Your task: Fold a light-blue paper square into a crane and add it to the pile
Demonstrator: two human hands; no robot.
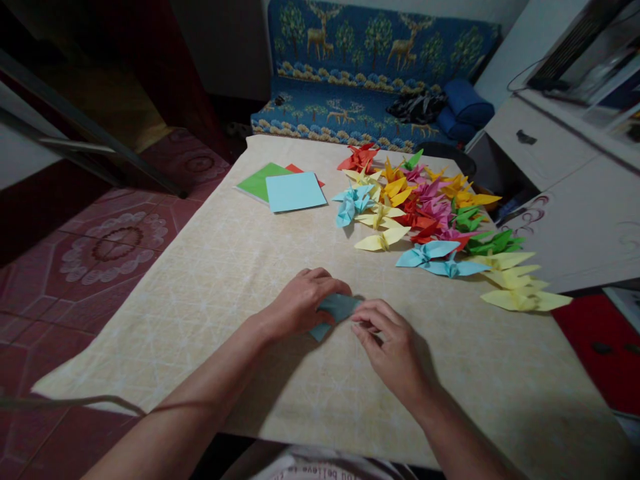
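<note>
I have the folded blue paper low over the near half of the table, roughly midway between its left and right sides, with one corner pointing down toward me. My left hand grasps it from the left, fingers bent across its top; my right hand curls its fingertips at the paper's right tip, though I cannot tell whether they grip it. For elbow room, I see a broad band of cloth running from my left wrist to the slanting left edge, and another on the right, below the cranes. The near edge passes just in front of my torso. Beyond my hands, toward the far left, a light blue sheet overlaps a green sheet and a red sheet. The many-coloured paper cranes crowd the far right, some close to that edge. The tablecloth is pale with a fine line pattern. Past the far edge stands a blue sofa printed with deer and trees; a white cabinet flanks the right, and reddish patterned tiles cover the floor at left.
</note>
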